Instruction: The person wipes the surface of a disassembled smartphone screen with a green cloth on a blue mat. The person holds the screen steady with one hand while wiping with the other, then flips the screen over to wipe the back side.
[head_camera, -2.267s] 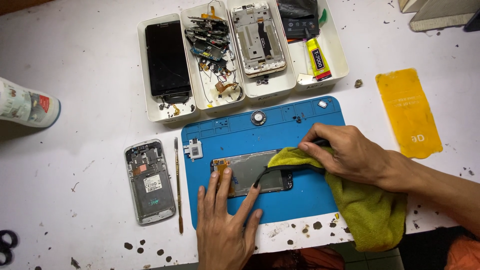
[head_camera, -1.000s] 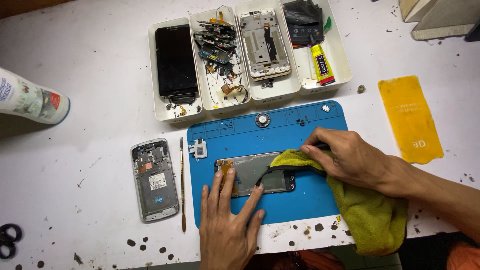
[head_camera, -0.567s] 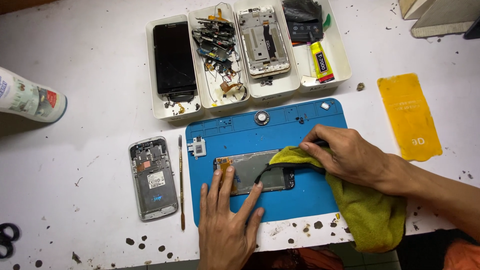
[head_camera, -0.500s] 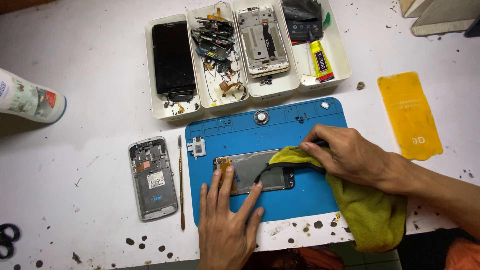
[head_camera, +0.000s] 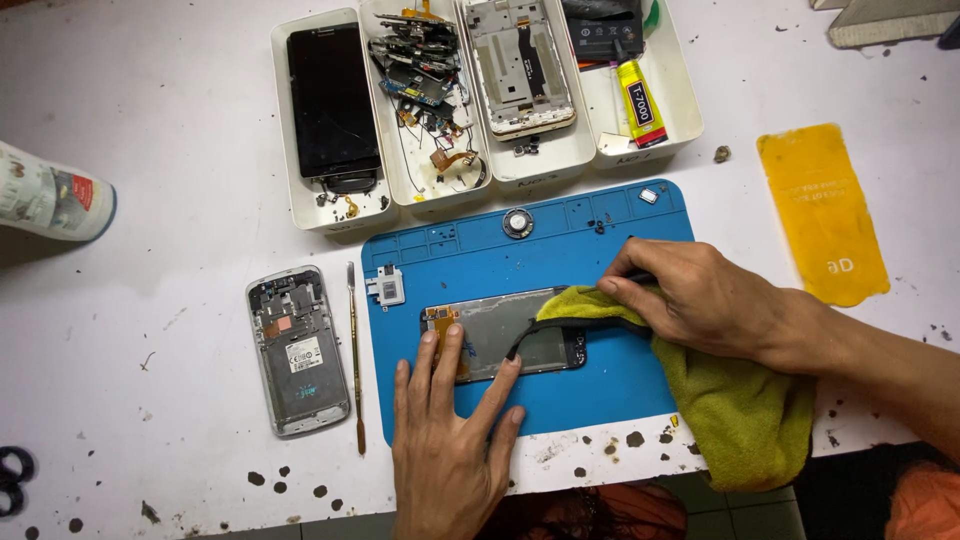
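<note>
Left hand: laid flat with fingers spread, fingertips pressed on the left end of the phone panel; nothing is clasped.
Right hand: fingers closed together on a yellow-green cloth, whose corner is pressed onto the right end of the panel.
Phone panel: one flat, greyish glassy rectangle lying lengthwise on the blue mat; an orange-brown flex piece is seen at its left end; its right end is covered by the cloth, and a dark strip curves across it.
Cloth: one; its bulk is draped off the mat toward 5 o'clock from the panel, over the tabletop edge.
Mat: one; a round metal part at 12 o'clock from the panel and a small white square part at 10 o'clock are lying on it.
At 9 o'clock of the mat: one thin spudger, then one opened phone body.
At 12 o'clock: four white trays side by side, holding a dark screen, loose parts, a frame, and a glue tube.
At 3 o'clock: one yellow film.
At 9 o'clock, far: one bottle lying on its side.
</note>
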